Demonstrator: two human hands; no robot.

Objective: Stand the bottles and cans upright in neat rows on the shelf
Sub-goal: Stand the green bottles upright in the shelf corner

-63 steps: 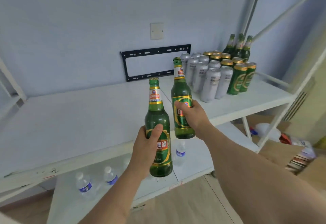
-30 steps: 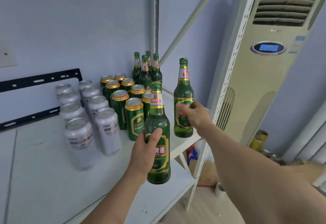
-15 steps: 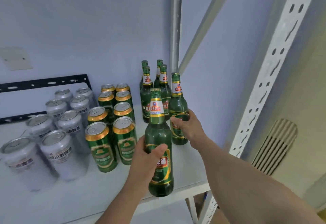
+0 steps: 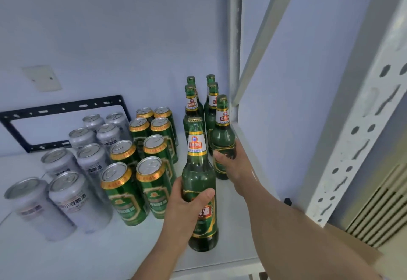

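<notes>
Left hand wrapped round near green bottle, upright. Right hand grips second bottle beyond it — just ahead, four standing bottles; green cans to the left hand's left.

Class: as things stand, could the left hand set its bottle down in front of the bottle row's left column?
Probably yes: the left hand holds its bottle upright, and the shelf in front of that column looks bare, though the bottle hides part of it.

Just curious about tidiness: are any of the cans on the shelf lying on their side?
No, the green cans and silver cans all stand upright on the shelf, tops facing up.
</notes>
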